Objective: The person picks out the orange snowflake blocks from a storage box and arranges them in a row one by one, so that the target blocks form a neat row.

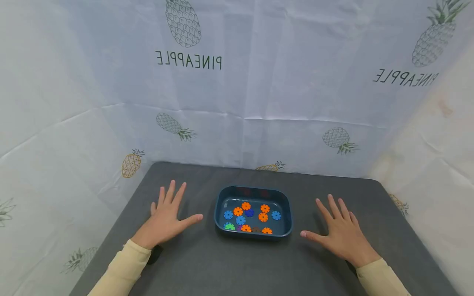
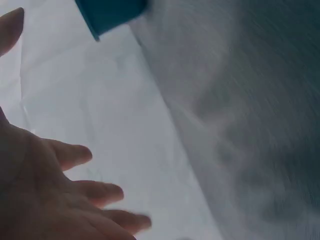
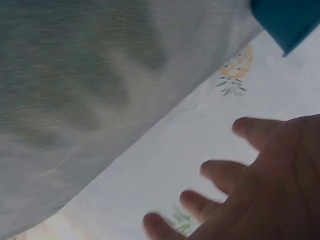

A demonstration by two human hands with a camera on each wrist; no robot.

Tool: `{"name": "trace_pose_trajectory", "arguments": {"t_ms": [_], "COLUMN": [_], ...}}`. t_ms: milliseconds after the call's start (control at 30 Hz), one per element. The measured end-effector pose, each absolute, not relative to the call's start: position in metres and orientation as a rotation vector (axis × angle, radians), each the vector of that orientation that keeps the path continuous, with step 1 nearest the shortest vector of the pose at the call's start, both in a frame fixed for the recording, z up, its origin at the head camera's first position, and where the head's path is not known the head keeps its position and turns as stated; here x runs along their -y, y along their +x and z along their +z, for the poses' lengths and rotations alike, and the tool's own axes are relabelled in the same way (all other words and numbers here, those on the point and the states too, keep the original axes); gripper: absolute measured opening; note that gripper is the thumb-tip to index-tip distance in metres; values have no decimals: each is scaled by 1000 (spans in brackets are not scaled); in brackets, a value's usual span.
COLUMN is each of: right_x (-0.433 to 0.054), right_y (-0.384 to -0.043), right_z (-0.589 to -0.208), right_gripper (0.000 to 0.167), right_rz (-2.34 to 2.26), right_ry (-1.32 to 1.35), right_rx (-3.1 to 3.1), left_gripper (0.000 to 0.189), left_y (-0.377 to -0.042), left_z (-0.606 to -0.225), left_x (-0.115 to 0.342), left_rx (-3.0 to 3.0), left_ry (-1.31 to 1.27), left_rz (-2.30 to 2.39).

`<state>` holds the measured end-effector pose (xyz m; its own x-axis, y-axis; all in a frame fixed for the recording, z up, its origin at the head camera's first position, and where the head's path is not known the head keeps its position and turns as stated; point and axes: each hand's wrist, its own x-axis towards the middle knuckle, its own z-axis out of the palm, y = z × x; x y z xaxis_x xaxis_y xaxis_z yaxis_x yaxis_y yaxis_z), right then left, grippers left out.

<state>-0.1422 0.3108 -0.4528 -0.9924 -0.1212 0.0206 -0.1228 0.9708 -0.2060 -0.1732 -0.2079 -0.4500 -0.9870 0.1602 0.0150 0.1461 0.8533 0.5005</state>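
A dark blue, rounded rectangular tray (image 1: 253, 235) sits mid-table with several small notched discs in it. Orange discs (image 1: 263, 217), light blue discs (image 1: 276, 215), a dark blue disc (image 1: 249, 213) and a green disc (image 1: 229, 226) lie flat on its floor. My left hand (image 1: 166, 222) is left of the tray, fingers spread, holding nothing. On the other side my right hand (image 1: 342, 234) is spread too, its thumb pointing at the tray's right end. Both wrist views show loosely extended fingers and a corner of the teal tray (image 2: 112, 15), (image 3: 290, 22).
The tray stands on a dark grey table (image 1: 229, 267). White cloth (image 1: 281, 90) printed with pineapples hangs behind the table and along both sides. A dark strap (image 1: 154, 255) shows at the left wrist, below a cream sleeve (image 1: 124, 265).
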Motion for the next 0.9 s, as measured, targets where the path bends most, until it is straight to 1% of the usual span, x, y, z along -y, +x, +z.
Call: {"name": "trace_pose_trajectory", "arguments": {"t_ms": [100, 200, 333, 433, 667, 900], "right_x": [-303, -295, -284, -273, -233, -195], "right_y": [-153, -166, -184, -196, -216, -226], "right_z": [-443, -433, -418, -407, -386, -395], "right_gripper": [117, 113, 109, 105, 79, 54], "right_rz": [394, 460, 513, 517, 479, 384], "right_ry": [306, 448, 624, 698, 920, 1172], "right_rx": [3105, 3087, 3083, 3108, 3198, 3299], "left_gripper": [119, 115, 99, 91, 72, 64], "left_y": [-184, -194, -208, -217, -233, -236], "left_z": [-451, -452, -451, -452, -465, -475], "left_x": [197, 183, 166, 158, 144, 143], "left_rx": [-2942, -2887, -2757, -2628, -2377, -2293], "left_ry": [263, 269, 233, 196, 119, 150], "left_rz": [910, 1016, 1238, 1405, 1649, 1688]}}
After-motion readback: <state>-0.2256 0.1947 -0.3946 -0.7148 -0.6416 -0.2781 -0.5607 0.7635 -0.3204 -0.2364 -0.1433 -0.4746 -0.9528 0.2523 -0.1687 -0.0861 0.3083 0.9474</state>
